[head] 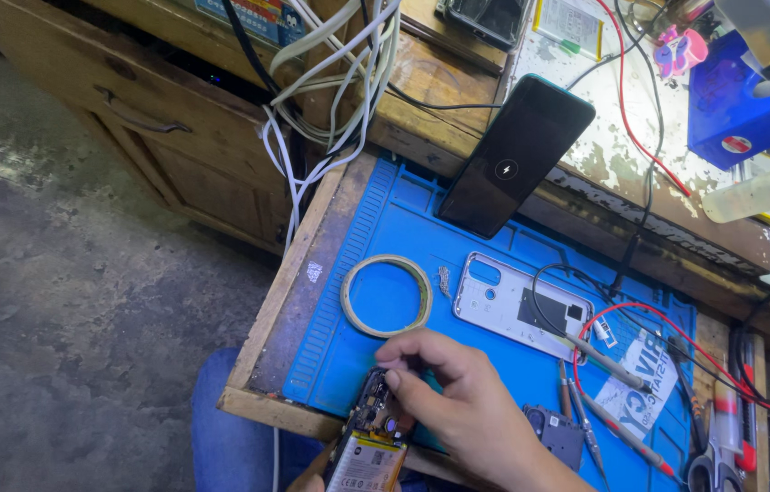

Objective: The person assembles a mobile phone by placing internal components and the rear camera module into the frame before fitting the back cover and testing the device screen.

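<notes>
1. I count two phones: an opened phone (371, 437) at 6 o'clock under my hands, and a dark phone (517, 157) propped upright at 12 o'clock, its screen showing a small charging sign.
2. There is one tape ring (387, 294), one white back cover (521, 305) just right of it, and two probes with red and black leads (612, 364) at 4 o'clock.
3. The blue mat (376, 219) lies on the desk (298, 273) and carries all of these.
4. The opened phone shows its bare circuit board, with a yellowish battery below it.
5. My right hand (458, 396) pinches at the board's top edge, fingers closed on it.
6. My left hand (307, 480) barely shows beneath the phone; I cannot tell its grip.
</notes>
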